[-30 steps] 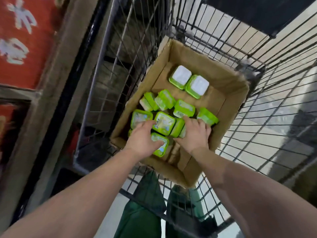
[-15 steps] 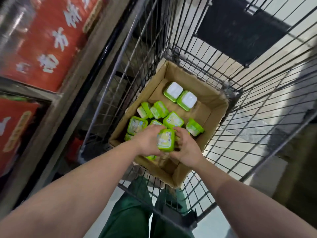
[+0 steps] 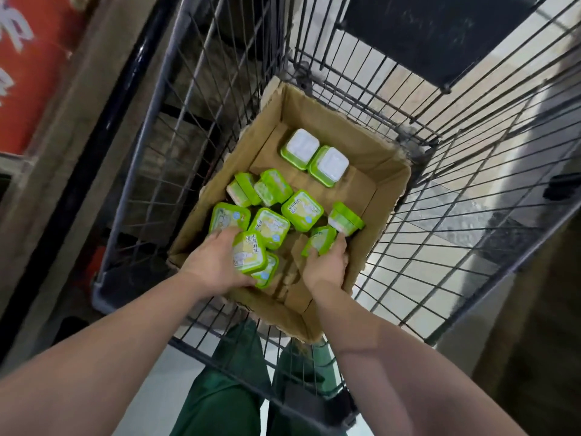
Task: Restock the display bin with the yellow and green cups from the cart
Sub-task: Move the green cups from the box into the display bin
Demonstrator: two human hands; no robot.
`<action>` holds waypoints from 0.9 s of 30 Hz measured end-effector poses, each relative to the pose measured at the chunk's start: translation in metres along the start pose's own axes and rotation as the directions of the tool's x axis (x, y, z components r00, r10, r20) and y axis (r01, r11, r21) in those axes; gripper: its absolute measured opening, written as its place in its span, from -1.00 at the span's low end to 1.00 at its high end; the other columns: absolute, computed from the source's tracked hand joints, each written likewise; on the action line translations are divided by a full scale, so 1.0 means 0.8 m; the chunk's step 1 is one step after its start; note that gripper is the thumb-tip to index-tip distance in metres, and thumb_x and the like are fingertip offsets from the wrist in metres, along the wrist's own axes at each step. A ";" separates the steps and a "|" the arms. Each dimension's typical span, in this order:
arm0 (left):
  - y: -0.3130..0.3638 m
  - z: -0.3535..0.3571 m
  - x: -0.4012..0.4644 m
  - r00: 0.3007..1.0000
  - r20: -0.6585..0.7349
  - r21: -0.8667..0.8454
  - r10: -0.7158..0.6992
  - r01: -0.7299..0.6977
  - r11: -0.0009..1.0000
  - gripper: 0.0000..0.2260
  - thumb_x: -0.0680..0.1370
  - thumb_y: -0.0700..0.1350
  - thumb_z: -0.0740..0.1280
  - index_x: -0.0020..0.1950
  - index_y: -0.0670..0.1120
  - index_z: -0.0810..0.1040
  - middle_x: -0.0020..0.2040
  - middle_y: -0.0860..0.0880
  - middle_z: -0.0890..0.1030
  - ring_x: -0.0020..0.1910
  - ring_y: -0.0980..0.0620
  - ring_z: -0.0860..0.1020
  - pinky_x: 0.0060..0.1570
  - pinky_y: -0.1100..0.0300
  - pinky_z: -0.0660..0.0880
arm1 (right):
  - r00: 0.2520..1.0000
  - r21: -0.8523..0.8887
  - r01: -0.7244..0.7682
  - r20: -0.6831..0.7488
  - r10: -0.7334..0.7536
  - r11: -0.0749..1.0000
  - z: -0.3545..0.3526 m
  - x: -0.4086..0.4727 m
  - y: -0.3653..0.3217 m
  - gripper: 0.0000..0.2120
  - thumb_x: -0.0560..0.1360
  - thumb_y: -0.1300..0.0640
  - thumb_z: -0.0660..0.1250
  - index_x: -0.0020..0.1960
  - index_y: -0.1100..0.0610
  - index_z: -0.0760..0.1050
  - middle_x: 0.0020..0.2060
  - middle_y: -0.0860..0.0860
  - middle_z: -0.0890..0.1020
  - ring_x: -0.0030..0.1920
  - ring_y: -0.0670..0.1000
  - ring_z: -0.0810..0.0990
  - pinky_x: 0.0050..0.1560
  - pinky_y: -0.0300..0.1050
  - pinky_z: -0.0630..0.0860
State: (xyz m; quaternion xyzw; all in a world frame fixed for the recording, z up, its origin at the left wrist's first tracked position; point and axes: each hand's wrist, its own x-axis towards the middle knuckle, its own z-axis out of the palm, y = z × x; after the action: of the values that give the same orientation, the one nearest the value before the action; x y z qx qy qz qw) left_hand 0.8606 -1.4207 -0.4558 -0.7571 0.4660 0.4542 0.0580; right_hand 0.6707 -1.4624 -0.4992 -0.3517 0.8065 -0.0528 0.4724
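Green-and-yellow cups (image 3: 302, 210) lie scattered in a cardboard box (image 3: 382, 171) inside the wire cart (image 3: 440, 215) at frame centre. The left hand (image 3: 217, 265) grips a stack of two cups (image 3: 250, 257) at the box's near edge; just right of it, the right hand (image 3: 327, 265) curls its fingers around one tilted cup (image 3: 321, 240).

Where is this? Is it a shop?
Probably a shop or its stockroom. A wire cart holds a cardboard box of many matching green cups, and red printed cartons are stacked beside it.
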 end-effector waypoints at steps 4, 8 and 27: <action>0.003 -0.001 0.001 1.000 0.014 -0.006 0.007 -0.007 1.000 -0.01 0.17 0.15 0.61 0.47 -0.03 0.20 0.38 -0.09 0.33 0.35 -0.08 0.36 0.36 0.04 0.32 | 1.000 0.039 0.019 -0.020 -0.019 0.999 -0.003 -0.005 0.001 -0.34 0.54 0.22 0.27 0.56 0.08 0.05 0.43 0.17 0.31 0.43 0.13 0.29 0.33 -0.16 0.20; 0.015 -0.015 -0.014 0.999 0.017 -0.037 0.040 -0.040 0.999 -0.01 0.18 0.13 0.61 0.48 -0.03 0.19 0.36 -0.10 0.31 0.33 -0.10 0.39 0.33 0.08 0.34 | 1.000 0.073 0.026 0.004 -0.026 0.997 -0.020 -0.031 -0.005 -0.41 0.51 0.18 0.29 0.50 0.10 0.21 0.36 0.12 0.45 0.36 0.12 0.42 0.38 -0.07 0.32; -0.022 -0.127 -0.265 0.893 -0.339 -0.231 0.295 -0.383 0.894 -0.11 0.09 0.02 0.66 0.33 -0.01 0.34 0.13 -0.03 0.52 0.13 -0.02 0.53 0.17 0.11 0.47 | 0.699 0.393 0.265 0.551 -0.456 0.881 -0.142 -0.286 -0.093 -0.67 0.50 0.33 0.30 0.18 0.00 0.49 -0.10 -0.01 0.66 -0.17 0.01 0.60 -0.28 -0.15 0.50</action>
State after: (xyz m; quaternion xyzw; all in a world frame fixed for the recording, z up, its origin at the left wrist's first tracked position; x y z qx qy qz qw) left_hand 0.9059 -1.3244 -0.2458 -0.7222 0.5234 0.4029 -0.2052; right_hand 0.6882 -1.4049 -0.2399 -0.4298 0.4997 -0.1398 0.7390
